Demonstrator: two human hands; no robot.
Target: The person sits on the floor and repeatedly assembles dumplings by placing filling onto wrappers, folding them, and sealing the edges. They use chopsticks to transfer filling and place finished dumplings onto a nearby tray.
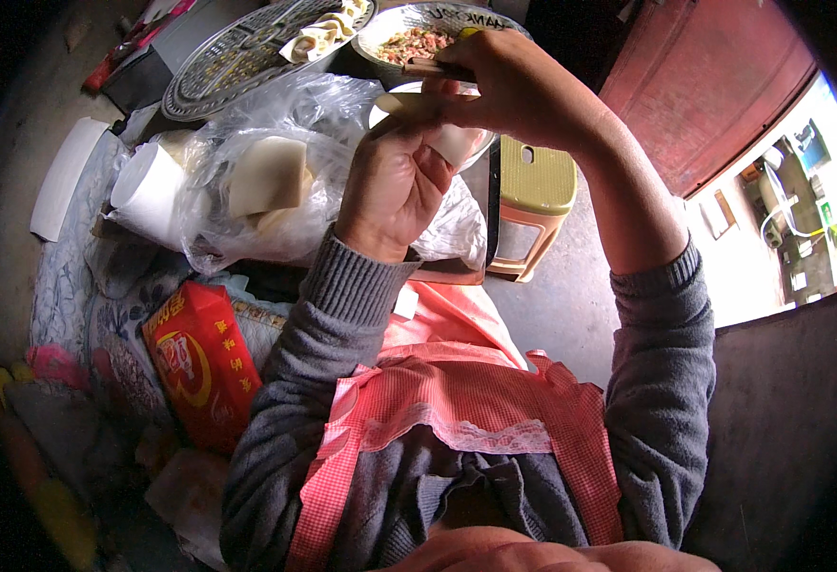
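My left hand (397, 189) is palm up with a dough wrapper (408, 106) at its fingers. Over it my right hand (504, 86) holds dark chopsticks (436, 69), and its lower fingers touch the wrapper. Just beyond stands a metal bowl (372, 46) of chopped filling (415, 46). Below my hands a white bowl (486, 143) is partly hidden. Folded dumplings (325, 32) lie at the right part of an oval perforated tray (232, 68). A stack of wrappers (268, 177) rests on a clear plastic bag (207, 239) left of my left hand.
A paper roll (147, 189) stands left of the bag. A red package (204, 365) lies nearer on the left. To the right are a plastic stool with a green top (540, 175) and a red door (704, 79). A red checked apron (461, 379) covers my front.
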